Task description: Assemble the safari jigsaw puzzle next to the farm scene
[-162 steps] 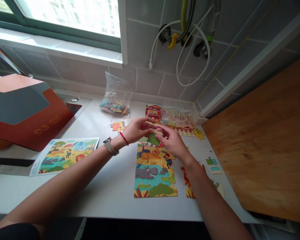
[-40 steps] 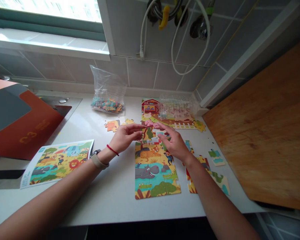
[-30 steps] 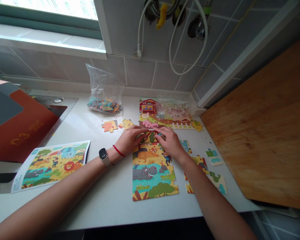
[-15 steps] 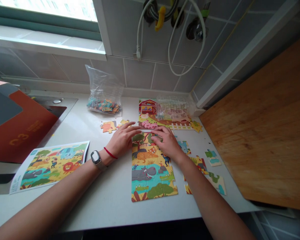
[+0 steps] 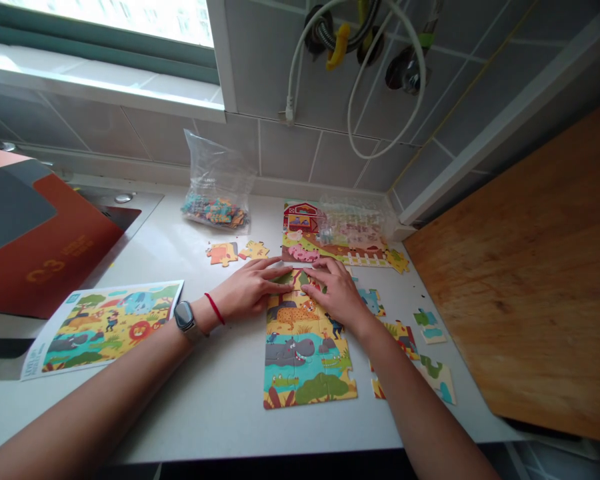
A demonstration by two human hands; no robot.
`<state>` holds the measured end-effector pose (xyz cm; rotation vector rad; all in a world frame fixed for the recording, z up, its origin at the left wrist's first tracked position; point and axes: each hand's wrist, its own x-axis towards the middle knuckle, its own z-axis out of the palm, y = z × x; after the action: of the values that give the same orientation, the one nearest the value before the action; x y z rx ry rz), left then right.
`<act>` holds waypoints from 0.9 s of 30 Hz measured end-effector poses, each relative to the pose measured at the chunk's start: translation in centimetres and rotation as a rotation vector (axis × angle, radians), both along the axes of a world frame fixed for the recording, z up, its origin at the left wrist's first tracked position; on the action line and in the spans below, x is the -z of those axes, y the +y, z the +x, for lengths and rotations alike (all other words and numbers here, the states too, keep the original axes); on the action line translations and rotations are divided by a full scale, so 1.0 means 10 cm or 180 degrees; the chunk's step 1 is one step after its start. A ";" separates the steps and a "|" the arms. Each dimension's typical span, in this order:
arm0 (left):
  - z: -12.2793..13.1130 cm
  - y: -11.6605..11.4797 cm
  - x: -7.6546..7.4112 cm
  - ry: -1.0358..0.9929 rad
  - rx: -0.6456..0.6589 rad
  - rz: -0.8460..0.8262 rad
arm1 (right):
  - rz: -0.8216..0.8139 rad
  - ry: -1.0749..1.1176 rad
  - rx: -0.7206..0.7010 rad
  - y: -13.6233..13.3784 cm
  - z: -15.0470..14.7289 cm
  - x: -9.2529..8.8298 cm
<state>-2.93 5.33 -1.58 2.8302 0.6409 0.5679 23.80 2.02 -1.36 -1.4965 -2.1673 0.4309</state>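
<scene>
A partly joined animal jigsaw (image 5: 305, 353) lies on the white counter (image 5: 215, 373), showing a hippo, a crocodile and a leopard. My left hand (image 5: 247, 290) lies flat with stretched fingers pressing on the jigsaw's top left corner. My right hand (image 5: 337, 293) lies flat too, its fingertips pressing the top edge beside the left hand's. Loose pieces (image 5: 237, 252) sit just beyond the left hand, and more loose pieces (image 5: 427, 327) lie to the right of my right forearm.
A printed picture sheet (image 5: 105, 323) lies at the left. An orange box lid (image 5: 40, 247) leans behind it. A clear bag of pieces (image 5: 215, 197) stands at the wall, next to a farm jigsaw (image 5: 330, 243) under another bag. A wooden board (image 5: 525, 280) borders the right.
Both hands came down from holding a piece in the air to lying flat on the jigsaw's top edge. The piece now sits at the top of the jigsaw.
</scene>
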 end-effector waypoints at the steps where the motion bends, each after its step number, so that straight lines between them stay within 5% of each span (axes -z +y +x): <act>1: -0.01 0.00 0.00 0.0031 -0.0009 -0.0007 | -0.0006 -0.0021 0.0016 0.00 0.00 0.00; 27: -0.02 0.00 0.00 -0.0154 -0.0058 -0.0015 | -0.0304 0.0352 -0.0003 0.03 0.12 -0.07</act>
<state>-3.09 5.30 -1.61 2.7996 0.6591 0.6349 25.05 2.28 -0.66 -1.4852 -2.0877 0.6108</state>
